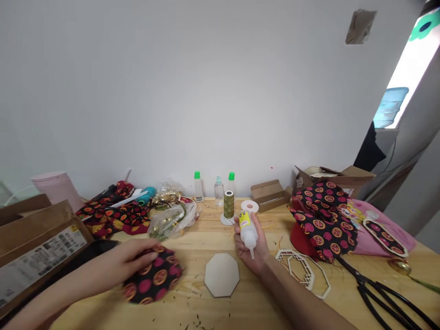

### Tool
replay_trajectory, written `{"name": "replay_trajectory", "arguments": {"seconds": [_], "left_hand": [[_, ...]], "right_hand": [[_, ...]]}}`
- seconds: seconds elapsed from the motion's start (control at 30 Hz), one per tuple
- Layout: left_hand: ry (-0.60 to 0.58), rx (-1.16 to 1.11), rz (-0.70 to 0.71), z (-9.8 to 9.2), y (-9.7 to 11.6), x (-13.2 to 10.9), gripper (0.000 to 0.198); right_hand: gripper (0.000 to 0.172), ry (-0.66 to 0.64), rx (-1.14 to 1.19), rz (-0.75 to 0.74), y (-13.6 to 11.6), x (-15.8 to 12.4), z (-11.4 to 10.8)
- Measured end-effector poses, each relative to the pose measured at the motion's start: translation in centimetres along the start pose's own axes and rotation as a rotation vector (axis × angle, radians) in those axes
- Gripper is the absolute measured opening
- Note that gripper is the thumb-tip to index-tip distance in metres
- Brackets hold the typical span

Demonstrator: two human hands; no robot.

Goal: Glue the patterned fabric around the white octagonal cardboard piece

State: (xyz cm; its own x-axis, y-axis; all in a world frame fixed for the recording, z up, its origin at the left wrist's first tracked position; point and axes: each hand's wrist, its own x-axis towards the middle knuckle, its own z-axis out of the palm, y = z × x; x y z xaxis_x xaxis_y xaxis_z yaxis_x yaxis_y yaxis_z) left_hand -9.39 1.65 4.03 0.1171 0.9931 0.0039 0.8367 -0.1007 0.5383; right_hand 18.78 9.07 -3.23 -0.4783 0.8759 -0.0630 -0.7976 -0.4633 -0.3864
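My left hand (142,261) grips a dark fabric piece (154,279) with pink and gold round motifs, just above the table on the left. My right hand (252,247) is wrapped around a white squeeze bottle (249,231) with a yellow label, its narrow nozzle tipped downward. Between the hands, a pale octagonal board (222,275) lies flat on the wooden table. To the right of my right forearm rest white openwork octagonal frames (302,270). Behind the bottle stands a spool of green thread (228,205).
Black-handled scissors (366,282) lie at the right, near patterned cloth (323,217) and a pink bag (371,215). Green-capped bottles (198,188) and a clear bottle (219,191) line the wall. A cardboard box (44,256) stands at the left. Small dark scraps dot the table front.
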Motion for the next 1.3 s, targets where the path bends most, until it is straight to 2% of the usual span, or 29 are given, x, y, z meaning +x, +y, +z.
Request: {"name": "replay_trajectory", "arguments": {"seconds": [0.07, 0.13, 0.17, 0.2, 0.27, 0.3, 0.33, 0.4, 0.43, 0.5, 0.53, 0.6, 0.67, 0.83, 1.0, 1.17, 1.3], "left_hand": [[-0.281, -0.034, 0.178, 1.7, 3.7, 1.2, 0.018], [-0.534, -0.179, 0.297, 4.3, 6.8, 1.4, 0.025], [-0.621, -0.232, 0.346, 5.6, 8.1, 1.2, 0.028], [-0.649, -0.235, 0.436, 6.9, 9.0, 0.9, 0.028], [-0.59, -0.147, 0.668, 8.7, 9.9, 0.6, 0.023], [-0.596, -0.121, 0.727, 9.2, 9.8, 0.8, 0.021], [-0.612, -0.124, 0.726, 9.4, 9.5, 1.2, 0.02], [-0.599, -0.24, 0.579, 9.2, 7.9, 2.9, 0.028], [-0.543, -0.332, 0.501, 8.9, 6.8, 4.0, 0.027], [-0.315, -0.471, 0.425, 8.3, 4.6, 6.3, 0.021], [-0.276, -0.488, 0.415, 8.1, 3.5, 7.2, 0.023], [-0.282, -0.504, 0.418, 8.1, 1.8, 8.4, 0.022], [-0.336, -0.509, 0.437, 8.4, 0.9, 8.5, 0.021], [-0.479, -0.442, 0.553, 8.4, 1.3, 7.6, 0.028], [-0.388, -0.365, 0.578, 7.8, 1.0, 8.0, 0.041], [-0.413, -0.421, 0.539, 8.2, 0.7, 8.3, 0.028], [-0.458, -0.446, 0.511, 8.6, 0.8, 8.5, 0.035]], "right_hand": [[0.046, 0.004, -0.045, -0.035, -0.3, -0.2, 0.0], [0.044, 0.047, -0.095, -0.108, -0.5, -0.3, 0.1], [0.042, 0.082, -0.115, -0.161, -0.7, -0.4, 0.1], [0.038, 0.116, -0.137, -0.218, -0.8, -0.5, 0.0], [0.032, 0.154, -0.2, -0.308, -0.9, -0.9, -0.2], [0.031, 0.156, -0.242, -0.331, -0.9, -1.1, -0.4], [0.031, 0.156, -0.286, -0.342, -0.9, -1.3, -0.6], [0.03, 0.179, -0.359, -0.36, -1.0, -1.7, -1.1], [0.03, 0.202, -0.385, -0.378, -1.0, -1.8, -1.3], [0.029, 0.261, -0.446, -0.422, -0.9, -1.8, -1.5], [0.03, 0.292, -0.488, -0.442, -0.9, -1.6, -1.7], [0.032, 0.363, -0.587, -0.462, -0.7, -1.2, -1.8], [0.035, 0.428, -0.68, -0.448, -0.5, -0.8, -2.0], [0.045, 0.435, -0.971, -0.449, -0.2, -0.4, -2.1], [0.04, 0.493, -1.135, -0.544, -0.3, -0.5, -2.0], [0.043, 0.426, -1.175, -0.59, -0.3, -0.8, -1.8], [0.041, 0.378, -1.256, -0.616, -0.2, -1.1, -1.6]]}}
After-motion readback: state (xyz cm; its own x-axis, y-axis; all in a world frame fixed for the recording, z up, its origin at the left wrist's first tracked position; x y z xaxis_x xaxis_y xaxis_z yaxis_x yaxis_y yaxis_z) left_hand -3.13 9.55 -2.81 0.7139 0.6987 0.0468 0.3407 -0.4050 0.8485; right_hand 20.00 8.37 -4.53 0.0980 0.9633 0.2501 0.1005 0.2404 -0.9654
